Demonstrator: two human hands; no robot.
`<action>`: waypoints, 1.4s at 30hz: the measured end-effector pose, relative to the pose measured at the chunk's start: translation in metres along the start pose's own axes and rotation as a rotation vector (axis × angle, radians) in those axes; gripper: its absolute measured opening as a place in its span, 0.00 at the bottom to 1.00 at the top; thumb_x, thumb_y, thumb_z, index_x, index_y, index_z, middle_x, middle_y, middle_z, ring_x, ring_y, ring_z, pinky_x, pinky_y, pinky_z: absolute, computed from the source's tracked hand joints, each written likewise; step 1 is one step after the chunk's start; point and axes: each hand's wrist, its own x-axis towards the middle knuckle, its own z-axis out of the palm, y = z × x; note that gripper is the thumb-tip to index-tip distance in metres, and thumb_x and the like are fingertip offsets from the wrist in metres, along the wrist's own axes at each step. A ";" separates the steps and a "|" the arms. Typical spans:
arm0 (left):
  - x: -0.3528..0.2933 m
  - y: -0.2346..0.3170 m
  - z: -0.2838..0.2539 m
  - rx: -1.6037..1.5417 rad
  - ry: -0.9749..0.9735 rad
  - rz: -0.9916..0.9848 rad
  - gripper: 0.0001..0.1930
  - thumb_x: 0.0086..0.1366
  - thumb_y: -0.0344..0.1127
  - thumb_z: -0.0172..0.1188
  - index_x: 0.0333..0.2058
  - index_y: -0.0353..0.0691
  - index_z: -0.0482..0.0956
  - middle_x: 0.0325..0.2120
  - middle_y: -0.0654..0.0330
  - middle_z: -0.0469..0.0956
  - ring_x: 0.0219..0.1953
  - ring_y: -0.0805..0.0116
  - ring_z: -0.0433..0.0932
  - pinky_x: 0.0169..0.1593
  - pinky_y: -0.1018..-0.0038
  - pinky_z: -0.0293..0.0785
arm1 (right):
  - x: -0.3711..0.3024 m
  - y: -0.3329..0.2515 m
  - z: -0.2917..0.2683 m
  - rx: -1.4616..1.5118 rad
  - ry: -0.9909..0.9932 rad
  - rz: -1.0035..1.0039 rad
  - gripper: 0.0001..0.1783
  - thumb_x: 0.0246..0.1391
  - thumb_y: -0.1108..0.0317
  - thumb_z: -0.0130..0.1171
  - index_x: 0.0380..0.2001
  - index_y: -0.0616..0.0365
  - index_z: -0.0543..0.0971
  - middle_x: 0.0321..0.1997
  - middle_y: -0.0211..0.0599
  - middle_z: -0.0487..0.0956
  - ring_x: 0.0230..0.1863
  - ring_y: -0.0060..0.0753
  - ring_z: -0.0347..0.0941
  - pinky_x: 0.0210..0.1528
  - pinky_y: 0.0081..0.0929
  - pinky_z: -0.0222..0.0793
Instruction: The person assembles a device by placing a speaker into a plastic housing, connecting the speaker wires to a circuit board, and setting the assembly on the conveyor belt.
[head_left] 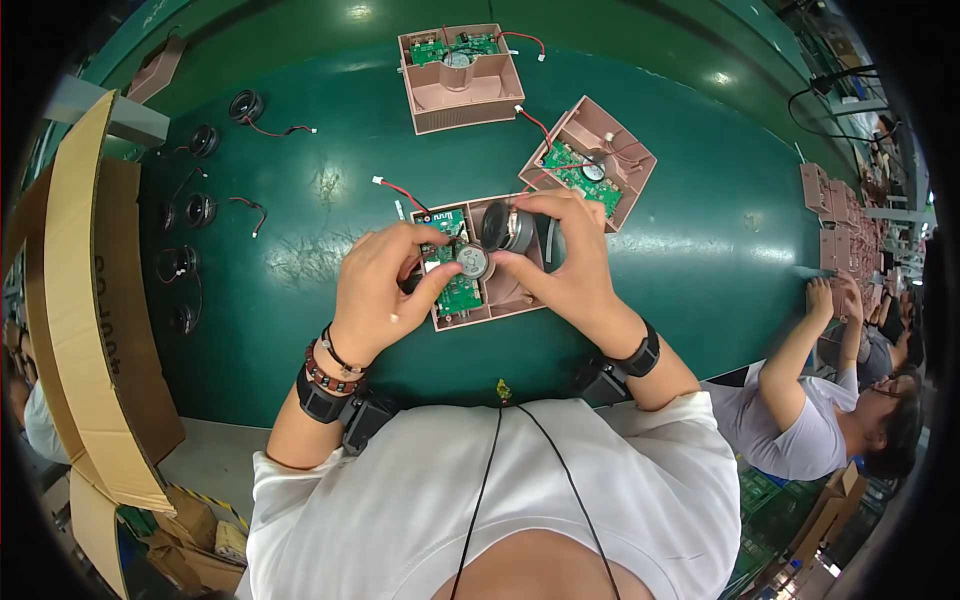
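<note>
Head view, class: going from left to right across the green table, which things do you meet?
Cardboard box → loose black speakers → left hand → speaker in the right hand → tilted pink housing → stacked pink housings.

white short-sleeved shirt; black strap on each wrist (left wrist (335, 385) adds beaded bracelets); two thin black cords down chest.

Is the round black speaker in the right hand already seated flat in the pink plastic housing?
No, the right hand holds the round black speaker tilted above the pink plastic housing.
</note>
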 end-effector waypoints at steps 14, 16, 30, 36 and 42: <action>-0.001 -0.004 0.001 -0.066 -0.075 -0.168 0.11 0.56 0.32 0.65 0.39 0.41 0.79 0.15 0.65 0.66 0.17 0.75 0.64 0.23 0.77 0.59 | 0.018 -0.021 -0.023 -0.205 -0.219 -0.114 0.23 0.40 0.69 0.69 0.42 0.58 0.73 0.47 0.33 0.77 0.45 0.41 0.68 0.47 0.34 0.62; 0.000 -0.005 0.002 -0.069 -0.056 -0.162 0.11 0.55 0.34 0.65 0.38 0.41 0.80 0.14 0.65 0.66 0.16 0.74 0.64 0.22 0.75 0.59 | 0.021 -0.023 -0.024 -0.212 -0.233 -0.115 0.23 0.40 0.69 0.69 0.42 0.58 0.73 0.47 0.33 0.77 0.45 0.41 0.68 0.47 0.34 0.62; 0.000 -0.008 0.007 -0.056 0.037 -0.053 0.08 0.54 0.33 0.66 0.33 0.43 0.79 0.12 0.66 0.63 0.15 0.70 0.64 0.23 0.72 0.59 | 0.020 -0.014 -0.014 -0.269 -0.296 -0.147 0.17 0.42 0.69 0.65 0.39 0.54 0.75 0.38 0.30 0.74 0.40 0.37 0.67 0.41 0.34 0.59; -0.001 -0.007 0.006 -0.057 0.032 -0.064 0.08 0.54 0.33 0.66 0.33 0.42 0.79 0.13 0.65 0.63 0.15 0.69 0.63 0.23 0.72 0.59 | 0.020 -0.021 -0.022 -0.395 -0.298 -0.127 0.19 0.41 0.67 0.66 0.39 0.54 0.75 0.40 0.29 0.73 0.41 0.36 0.66 0.41 0.32 0.58; 0.001 -0.004 0.004 -0.044 0.059 -0.053 0.12 0.52 0.34 0.67 0.35 0.42 0.78 0.17 0.63 0.64 0.21 0.68 0.66 0.26 0.71 0.61 | 0.020 -0.017 -0.019 -0.480 -0.333 -0.138 0.21 0.41 0.66 0.65 0.41 0.55 0.74 0.41 0.29 0.73 0.41 0.35 0.66 0.41 0.31 0.58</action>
